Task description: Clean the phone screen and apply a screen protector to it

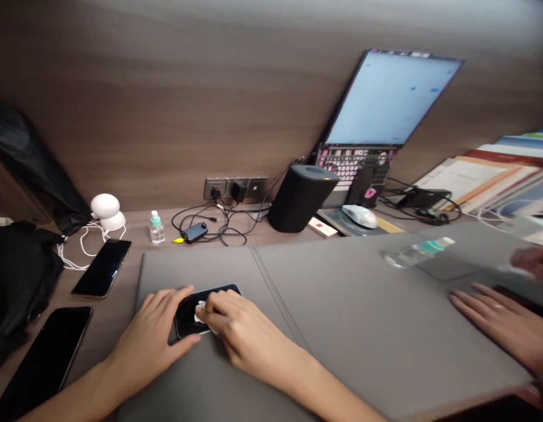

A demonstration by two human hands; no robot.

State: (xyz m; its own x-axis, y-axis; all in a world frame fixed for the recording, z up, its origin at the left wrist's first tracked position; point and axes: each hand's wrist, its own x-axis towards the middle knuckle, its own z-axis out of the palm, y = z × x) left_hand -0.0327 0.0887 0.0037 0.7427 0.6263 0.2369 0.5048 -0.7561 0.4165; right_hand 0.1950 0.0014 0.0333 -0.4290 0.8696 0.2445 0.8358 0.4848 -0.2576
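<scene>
A black phone [190, 309] lies face up on the grey desk mat [342, 316] near its left side. My left hand [152, 337] holds the phone's left edge, thumb and fingers pinched around it. My right hand [240, 331] rests over the phone's right part, its fingertips pressing a small white wipe [200, 307] against the screen.
Two more black phones [102, 268] [45, 360] lie left of the mat. Behind are a small bottle [156, 228], cables, a wall socket [236, 188], a dark speaker [300, 196], a mouse [360, 215] and a laptop [381, 111]. Another person's hands [504, 319] and a lying bottle [414, 252] are at right.
</scene>
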